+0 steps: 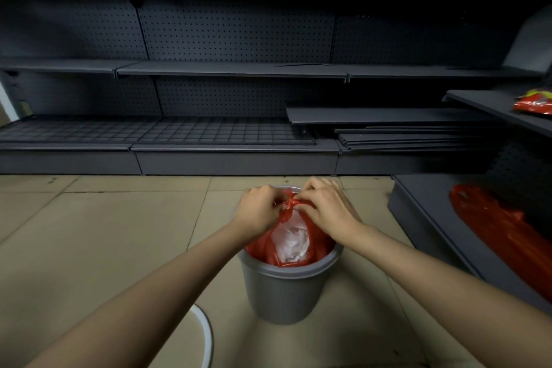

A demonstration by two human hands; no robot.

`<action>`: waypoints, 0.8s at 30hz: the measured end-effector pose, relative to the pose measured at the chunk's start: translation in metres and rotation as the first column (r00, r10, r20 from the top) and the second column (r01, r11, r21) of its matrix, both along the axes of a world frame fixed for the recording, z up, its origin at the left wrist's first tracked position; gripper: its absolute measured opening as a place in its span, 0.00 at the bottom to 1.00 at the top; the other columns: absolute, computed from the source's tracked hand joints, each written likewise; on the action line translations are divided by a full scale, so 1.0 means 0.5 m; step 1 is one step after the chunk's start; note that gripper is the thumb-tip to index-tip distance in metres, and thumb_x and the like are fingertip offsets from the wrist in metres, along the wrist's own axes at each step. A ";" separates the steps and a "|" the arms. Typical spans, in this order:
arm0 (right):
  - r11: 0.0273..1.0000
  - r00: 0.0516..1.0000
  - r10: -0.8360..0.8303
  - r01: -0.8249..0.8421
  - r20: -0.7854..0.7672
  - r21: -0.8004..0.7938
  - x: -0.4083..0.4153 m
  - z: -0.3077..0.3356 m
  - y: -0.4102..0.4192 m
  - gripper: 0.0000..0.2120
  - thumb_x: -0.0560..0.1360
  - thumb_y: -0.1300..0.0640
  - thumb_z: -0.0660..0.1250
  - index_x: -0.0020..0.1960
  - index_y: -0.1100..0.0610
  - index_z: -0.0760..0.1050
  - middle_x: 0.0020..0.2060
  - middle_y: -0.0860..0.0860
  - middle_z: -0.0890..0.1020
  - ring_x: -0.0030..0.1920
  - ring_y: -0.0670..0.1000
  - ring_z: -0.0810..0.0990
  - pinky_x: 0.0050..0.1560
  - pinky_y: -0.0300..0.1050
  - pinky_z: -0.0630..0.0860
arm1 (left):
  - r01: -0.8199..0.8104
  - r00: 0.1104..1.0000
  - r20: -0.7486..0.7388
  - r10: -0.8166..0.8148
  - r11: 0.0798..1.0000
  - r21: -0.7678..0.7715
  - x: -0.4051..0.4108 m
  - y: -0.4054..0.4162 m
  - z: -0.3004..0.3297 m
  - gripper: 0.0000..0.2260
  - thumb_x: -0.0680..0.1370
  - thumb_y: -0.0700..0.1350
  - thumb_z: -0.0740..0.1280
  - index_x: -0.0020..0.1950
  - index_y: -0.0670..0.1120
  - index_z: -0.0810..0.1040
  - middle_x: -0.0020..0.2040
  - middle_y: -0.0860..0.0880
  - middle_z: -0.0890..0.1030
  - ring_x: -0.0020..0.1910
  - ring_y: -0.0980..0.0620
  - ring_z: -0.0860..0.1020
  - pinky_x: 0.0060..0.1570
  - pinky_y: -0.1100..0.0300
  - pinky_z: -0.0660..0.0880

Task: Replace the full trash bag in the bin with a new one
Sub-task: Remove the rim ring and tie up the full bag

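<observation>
A grey ribbed bin [282,287] stands on the tiled floor in front of me. Inside it sits a red trash bag [318,240] with white crumpled paper [291,240] showing through its mouth. My left hand [258,210] and my right hand [324,207] are both over the bin's far rim, each pinching the red bag's gathered top, which is twisted into a knot between them. A flat red plastic bag [493,218] lies on the low dark shelf base at the right.
Dark metal shelving [233,69] with pegboard backing fills the wall ahead, with loose shelf boards [403,136] stacked low at the right. A red packet [534,103] lies on a right-hand shelf. A white round rim [206,334] shows at the bottom left.
</observation>
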State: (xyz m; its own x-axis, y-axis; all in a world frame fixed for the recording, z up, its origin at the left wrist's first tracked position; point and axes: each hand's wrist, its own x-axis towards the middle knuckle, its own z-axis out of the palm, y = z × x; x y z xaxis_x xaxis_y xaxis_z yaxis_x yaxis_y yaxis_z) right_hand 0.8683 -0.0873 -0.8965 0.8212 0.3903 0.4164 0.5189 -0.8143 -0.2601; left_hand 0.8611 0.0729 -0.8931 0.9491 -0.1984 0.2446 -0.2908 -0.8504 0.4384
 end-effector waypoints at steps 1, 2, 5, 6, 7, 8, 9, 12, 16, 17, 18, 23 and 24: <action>1.000 1.000 0.008 -0.008 -0.001 -0.001 -0.002 0.001 -0.001 0.12 0.74 0.53 0.68 0.56 0.54 0.80 0.48 0.51 0.79 0.53 0.53 0.75 0.60 0.48 0.68 | 0.001 1.000 -0.003 -0.001 1.000 0.002 0.001 0.001 0.001 0.08 0.76 0.44 0.66 0.51 0.48 0.83 0.49 0.47 0.85 0.50 0.45 0.81 0.53 0.51 0.77; 1.000 1.000 0.015 -0.015 -0.003 -0.004 -0.004 0.001 0.000 0.12 0.74 0.54 0.67 0.56 0.54 0.80 0.48 0.52 0.80 0.53 0.54 0.76 0.61 0.48 0.68 | 0.000 1.000 -0.007 0.000 1.000 0.001 0.002 0.002 0.001 0.07 0.76 0.44 0.66 0.51 0.48 0.83 0.49 0.47 0.85 0.50 0.46 0.81 0.53 0.51 0.77; 1.000 1.000 0.021 -0.021 0.008 -0.013 -0.011 0.001 0.003 0.12 0.75 0.55 0.66 0.58 0.55 0.78 0.52 0.52 0.83 0.56 0.52 0.77 0.63 0.46 0.64 | 0.001 1.000 -0.012 -0.001 1.000 -0.018 0.003 0.006 0.001 0.07 0.75 0.45 0.67 0.50 0.49 0.83 0.49 0.48 0.85 0.49 0.48 0.82 0.53 0.51 0.78; 1.000 1.000 0.021 -0.021 0.017 -0.004 -0.014 0.002 0.003 0.12 0.75 0.55 0.66 0.58 0.55 0.77 0.52 0.52 0.83 0.56 0.52 0.78 0.63 0.45 0.63 | -0.001 1.000 -0.008 0.001 1.000 -0.012 0.003 0.006 0.001 0.07 0.75 0.46 0.67 0.50 0.50 0.83 0.49 0.49 0.85 0.50 0.48 0.82 0.53 0.52 0.77; 1.000 0.999 0.020 -0.020 0.027 0.002 -0.015 0.005 0.003 0.12 0.75 0.55 0.66 0.58 0.55 0.77 0.52 0.51 0.83 0.55 0.51 0.78 0.62 0.44 0.63 | -0.006 1.000 0.002 0.006 1.000 0.004 0.003 0.006 0.000 0.07 0.75 0.46 0.67 0.51 0.50 0.82 0.49 0.49 0.85 0.50 0.47 0.81 0.54 0.52 0.77; 1.000 0.999 0.018 -0.018 0.032 0.001 -0.015 0.006 0.003 0.11 0.75 0.55 0.66 0.57 0.55 0.77 0.50 0.51 0.83 0.54 0.51 0.79 0.61 0.44 0.62 | -0.014 1.000 0.016 0.014 1.000 0.027 0.003 0.005 0.001 0.07 0.76 0.46 0.66 0.50 0.51 0.82 0.49 0.49 0.85 0.50 0.47 0.81 0.54 0.52 0.76; 1.000 0.999 0.013 -0.013 0.036 -0.003 -0.014 0.008 0.004 0.10 0.75 0.55 0.66 0.56 0.55 0.76 0.49 0.51 0.84 0.53 0.51 0.79 0.61 0.44 0.62 | -0.025 0.999 0.039 0.023 0.999 0.047 0.003 0.004 0.002 0.06 0.76 0.46 0.66 0.50 0.51 0.82 0.48 0.49 0.85 0.49 0.47 0.81 0.54 0.53 0.76; 0.999 1.000 -0.019 0.018 0.020 0.029 -0.006 0.006 0.000 0.08 0.75 0.53 0.67 0.52 0.54 0.78 0.46 0.49 0.85 0.51 0.51 0.80 0.59 0.45 0.65 | -0.052 0.997 0.065 0.050 0.998 0.024 0.006 0.006 0.004 0.05 0.75 0.45 0.67 0.48 0.49 0.82 0.47 0.48 0.85 0.49 0.46 0.81 0.53 0.53 0.75; 0.999 0.999 -0.045 0.044 -0.012 -0.024 -0.010 -0.001 -0.017 0.10 0.76 0.51 0.65 0.53 0.55 0.79 0.48 0.50 0.84 0.54 0.52 0.75 0.55 0.44 0.69 | -0.075 0.997 -0.037 0.071 0.990 -0.116 0.012 0.022 -0.013 0.04 0.75 0.44 0.68 0.46 0.49 0.82 0.46 0.48 0.85 0.49 0.47 0.81 0.50 0.51 0.78; 0.997 1.000 -0.026 0.025 -0.008 -0.075 -0.013 -0.003 -0.020 0.11 0.76 0.51 0.64 0.54 0.56 0.78 0.49 0.52 0.83 0.54 0.53 0.75 0.56 0.44 0.69 | -0.085 0.995 -0.054 0.079 0.988 -0.130 0.013 0.024 -0.019 0.04 0.75 0.45 0.68 0.46 0.50 0.82 0.46 0.48 0.85 0.49 0.47 0.81 0.50 0.51 0.78; 0.992 1.000 -0.010 0.010 -0.001 -0.127 -0.014 -0.004 -0.022 0.12 0.77 0.50 0.63 0.55 0.56 0.78 0.50 0.53 0.83 0.54 0.54 0.75 0.57 0.45 0.69 | -0.096 0.994 -0.068 0.087 0.986 -0.140 0.014 0.026 -0.023 0.04 0.75 0.45 0.68 0.46 0.50 0.82 0.46 0.48 0.85 0.49 0.46 0.81 0.50 0.50 0.79; 0.963 0.996 0.064 -0.047 0.059 -0.267 -0.013 -0.005 -0.031 0.13 0.78 0.49 0.61 0.51 0.58 0.77 0.46 0.55 0.83 0.48 0.55 0.77 0.54 0.47 0.71 | -0.127 0.988 -0.110 0.109 0.977 -0.169 0.023 0.039 -0.027 0.04 0.75 0.48 0.68 0.45 0.50 0.82 0.46 0.49 0.85 0.48 0.48 0.81 0.51 0.50 0.78; 0.956 0.992 0.095 -0.067 0.084 -0.287 -0.013 -0.008 -0.034 0.12 0.77 0.50 0.63 0.48 0.59 0.78 0.41 0.56 0.84 0.43 0.55 0.79 0.52 0.47 0.72 | -0.128 0.987 -0.116 0.110 0.979 -0.158 0.026 0.044 -0.028 0.04 0.75 0.48 0.69 0.44 0.49 0.81 0.45 0.49 0.85 0.48 0.48 0.81 0.51 0.50 0.78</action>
